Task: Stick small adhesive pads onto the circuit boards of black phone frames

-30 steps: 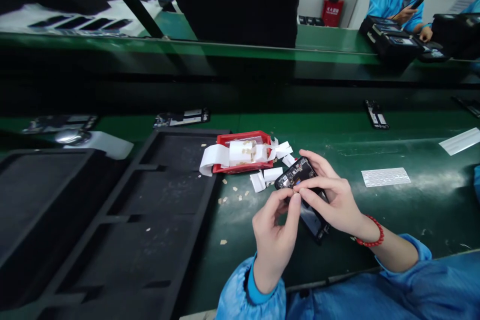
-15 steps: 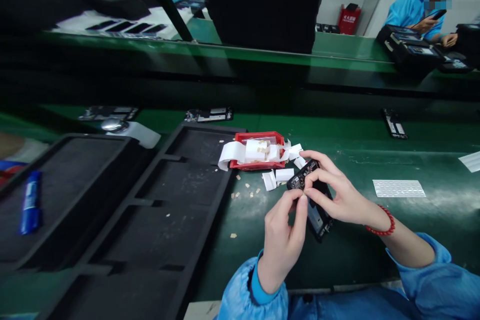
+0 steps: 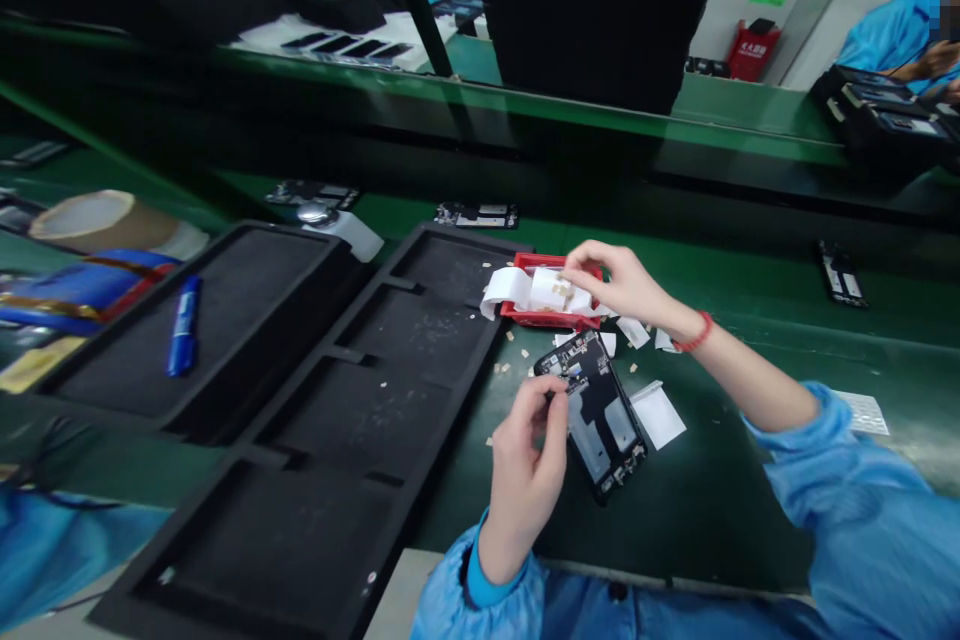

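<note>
An opened phone [image 3: 592, 420] with bare inner parts lies slanted on the green bench. My left hand [image 3: 525, 470] is at its left edge, thumb and forefinger pinched over the upper part; anything between the tips is too small to make out. My right hand [image 3: 626, 285] reaches over a red tray [image 3: 555, 318], fingers drawn together near small tan pieces [image 3: 559, 289] on white paper strips [image 3: 541, 290]. What those fingertips hold, if anything, I cannot make out. Right of the phone lies a white paper piece [image 3: 660, 417].
Left of the hands stretches a black compartmented tray [image 3: 442, 400]. A second black tray [image 3: 240, 320] bears a blue marker [image 3: 183, 325]. White scraps [image 3: 634, 331] lie around the red tray. More opened phones [image 3: 476, 215] line the back, and a person [image 3: 892, 30] sits across the bench.
My right hand has left the phone and reached up-left to the red tray. The left hand stays pinched by the phone, which is now more exposed. The view has swung left.
</note>
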`<state>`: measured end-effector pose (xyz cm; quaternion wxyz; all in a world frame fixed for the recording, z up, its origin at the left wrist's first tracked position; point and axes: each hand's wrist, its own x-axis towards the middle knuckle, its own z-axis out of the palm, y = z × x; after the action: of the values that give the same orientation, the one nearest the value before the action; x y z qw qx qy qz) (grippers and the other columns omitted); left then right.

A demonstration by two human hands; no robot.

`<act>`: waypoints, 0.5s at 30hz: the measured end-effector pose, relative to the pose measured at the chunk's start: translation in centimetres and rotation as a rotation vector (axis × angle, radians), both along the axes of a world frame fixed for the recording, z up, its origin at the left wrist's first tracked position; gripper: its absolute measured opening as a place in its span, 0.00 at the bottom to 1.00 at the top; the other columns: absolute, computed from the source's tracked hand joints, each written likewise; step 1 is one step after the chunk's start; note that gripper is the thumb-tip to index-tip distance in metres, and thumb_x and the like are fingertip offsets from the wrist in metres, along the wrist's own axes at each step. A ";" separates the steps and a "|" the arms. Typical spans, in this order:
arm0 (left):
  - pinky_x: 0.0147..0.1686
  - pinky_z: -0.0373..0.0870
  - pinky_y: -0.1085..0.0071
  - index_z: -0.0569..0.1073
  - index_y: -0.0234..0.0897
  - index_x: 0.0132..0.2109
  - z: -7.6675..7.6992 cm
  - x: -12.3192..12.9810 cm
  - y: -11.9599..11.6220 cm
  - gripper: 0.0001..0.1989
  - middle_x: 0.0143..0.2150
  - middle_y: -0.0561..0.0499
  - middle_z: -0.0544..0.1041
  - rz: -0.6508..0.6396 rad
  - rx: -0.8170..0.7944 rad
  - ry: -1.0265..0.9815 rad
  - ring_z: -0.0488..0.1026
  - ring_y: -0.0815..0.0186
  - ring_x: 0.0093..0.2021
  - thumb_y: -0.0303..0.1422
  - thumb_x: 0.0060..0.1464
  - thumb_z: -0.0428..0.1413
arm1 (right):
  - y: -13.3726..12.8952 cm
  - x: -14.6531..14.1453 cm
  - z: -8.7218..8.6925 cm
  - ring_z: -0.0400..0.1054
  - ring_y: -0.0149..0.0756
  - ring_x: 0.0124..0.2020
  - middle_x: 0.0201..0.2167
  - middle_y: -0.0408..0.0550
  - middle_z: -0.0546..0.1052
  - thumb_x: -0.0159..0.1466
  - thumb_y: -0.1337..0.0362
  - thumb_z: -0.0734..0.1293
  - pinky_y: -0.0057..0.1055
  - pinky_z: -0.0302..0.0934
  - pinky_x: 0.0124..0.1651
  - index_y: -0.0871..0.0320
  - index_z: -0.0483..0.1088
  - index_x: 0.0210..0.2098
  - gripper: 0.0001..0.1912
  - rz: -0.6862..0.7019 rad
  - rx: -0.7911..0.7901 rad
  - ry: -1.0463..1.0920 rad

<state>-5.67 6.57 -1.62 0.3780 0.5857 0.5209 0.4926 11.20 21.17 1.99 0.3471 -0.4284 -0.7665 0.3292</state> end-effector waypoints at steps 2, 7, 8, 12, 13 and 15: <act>0.24 0.60 0.76 0.73 0.39 0.49 -0.3 -0.4 -0.7 0.08 0.24 0.59 0.63 0.024 -0.002 0.002 0.60 0.71 0.21 0.34 0.66 0.54 | 4.1 -1.8 -0.5 0.71 0.34 0.32 0.27 0.46 0.76 0.64 0.69 0.70 0.32 0.65 0.42 0.61 0.73 0.29 0.07 0.027 -0.046 -0.077; 0.21 0.58 0.75 0.67 0.38 0.66 -0.6 -1.1 -1.8 0.25 0.23 0.59 0.63 0.152 -0.116 -0.124 0.58 0.71 0.21 0.40 0.66 0.55 | 8.6 -4.0 -1.7 0.73 0.32 0.30 0.24 0.41 0.77 0.61 0.74 0.72 0.32 0.69 0.41 0.62 0.74 0.26 0.07 0.089 -0.135 -0.170; 0.21 0.58 0.75 0.69 0.37 0.65 -0.6 -1.1 -1.7 0.25 0.23 0.59 0.63 0.185 -0.131 -0.156 0.57 0.71 0.21 0.41 0.65 0.56 | 8.7 -3.9 -1.8 0.74 0.32 0.29 0.24 0.41 0.78 0.61 0.74 0.72 0.32 0.70 0.40 0.62 0.75 0.28 0.06 0.094 -0.150 -0.166; 0.21 0.60 0.77 0.73 0.34 0.62 -0.6 -1.1 -1.0 0.26 0.22 0.59 0.63 0.242 -0.147 -0.257 0.57 0.73 0.20 0.41 0.61 0.60 | 8.4 -3.0 -2.0 0.76 0.33 0.28 0.23 0.44 0.79 0.60 0.73 0.73 0.30 0.71 0.38 0.62 0.76 0.26 0.06 0.077 -0.189 -0.122; 0.22 0.62 0.77 0.73 0.34 0.62 -0.6 -1.0 -0.8 0.27 0.22 0.59 0.65 0.241 -0.156 -0.285 0.58 0.72 0.21 0.41 0.60 0.61 | 8.3 -2.9 -1.9 0.76 0.33 0.29 0.24 0.45 0.80 0.59 0.73 0.73 0.29 0.71 0.38 0.62 0.76 0.26 0.06 0.075 -0.199 -0.105; 0.25 0.67 0.77 0.73 0.33 0.62 -0.6 -0.8 -0.4 0.27 0.23 0.57 0.69 0.235 -0.170 -0.338 0.63 0.71 0.22 0.40 0.59 0.61 | 8.2 -2.8 -1.9 0.77 0.33 0.30 0.25 0.47 0.81 0.59 0.73 0.73 0.27 0.72 0.37 0.62 0.76 0.28 0.04 0.072 -0.230 -0.066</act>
<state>-6.44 6.12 -2.19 0.4481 0.3961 0.5543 0.5788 8.38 29.42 0.13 0.2579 -0.4482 -0.7496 0.4131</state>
